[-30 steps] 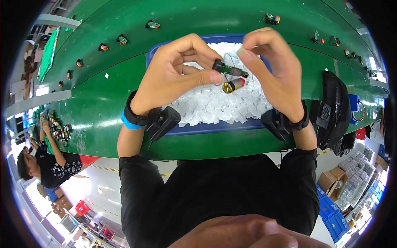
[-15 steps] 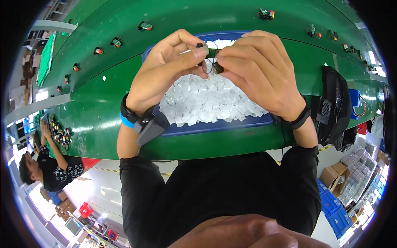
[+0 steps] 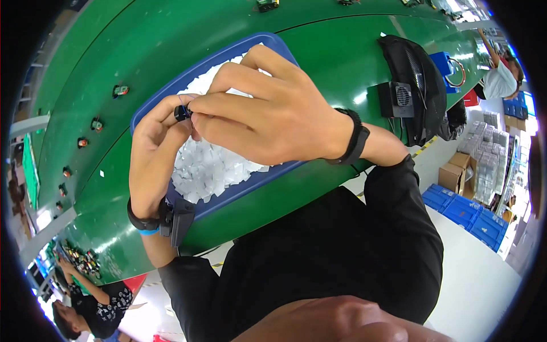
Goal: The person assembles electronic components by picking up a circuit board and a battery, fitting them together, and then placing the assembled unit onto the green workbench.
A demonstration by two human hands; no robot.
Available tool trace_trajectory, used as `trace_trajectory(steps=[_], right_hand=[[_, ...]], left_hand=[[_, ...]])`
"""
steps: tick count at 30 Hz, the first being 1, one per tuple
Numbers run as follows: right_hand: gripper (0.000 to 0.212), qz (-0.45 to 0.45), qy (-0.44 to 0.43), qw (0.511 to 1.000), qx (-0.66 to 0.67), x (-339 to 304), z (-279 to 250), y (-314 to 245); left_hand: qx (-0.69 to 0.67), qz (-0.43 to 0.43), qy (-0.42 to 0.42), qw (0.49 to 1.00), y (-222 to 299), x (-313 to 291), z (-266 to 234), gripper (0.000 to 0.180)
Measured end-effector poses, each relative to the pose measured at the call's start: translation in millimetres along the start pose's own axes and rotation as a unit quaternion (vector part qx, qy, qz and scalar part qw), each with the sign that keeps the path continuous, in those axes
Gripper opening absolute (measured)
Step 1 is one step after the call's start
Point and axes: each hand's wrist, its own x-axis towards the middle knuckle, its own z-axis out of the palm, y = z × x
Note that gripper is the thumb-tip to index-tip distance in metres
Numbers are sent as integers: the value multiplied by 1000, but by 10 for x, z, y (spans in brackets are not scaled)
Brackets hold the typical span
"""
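Note:
Over a blue tray (image 3: 279,47) heaped with small white paper-like pieces (image 3: 208,171), both hands meet at a small wired electronic assembly (image 3: 182,113). Its black, rounded part and a thin wire show; fingers cover the rest. My left hand (image 3: 156,142) is closed, holding that black part between thumb and fingers. From the right, my right hand (image 3: 262,108) reaches across the tray with its fingertips pinched against the same assembly. Each wrist wears a black band, and a dark grey block (image 3: 182,219) sits at the left one.
Similar small assemblies (image 3: 120,90) lie spaced along the green table (image 3: 325,68). To the right are a black speaker-like box (image 3: 396,100), a black bag (image 3: 421,85) and a blue box (image 3: 447,71). Another person (image 3: 99,305) works at lower left, beside a pile of parts (image 3: 82,259).
My view has turned, so the tray now sits tilted and further left. Both hands have shifted left in the picture with the assembly, and its green board is now hidden by the fingers.

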Motion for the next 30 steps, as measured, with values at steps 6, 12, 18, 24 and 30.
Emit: trace_trajectory(steps=[6, 12, 18, 24, 30], right_hand=[[10, 39, 23, 999, 4, -96, 61, 111], [14, 41, 41, 997, 57, -38, -71, 225], [27, 76, -13, 991, 113, -102, -161, 337], [35, 149, -18, 967, 207, -65, -199, 319], [39, 134, -49, 973, 184, -131, -241, 328]], left_hand=[[44, 23, 47, 998, -159, 78, 112, 30], [40, 64, 56, 996, -75, 40, 250, 33], [89, 115, 70, 987, -49, 69, 362, 32], [113, 111, 77, 984, 13, 31, 364, 32], [147, 111, 86, 979, -45, 45, 405, 33]])
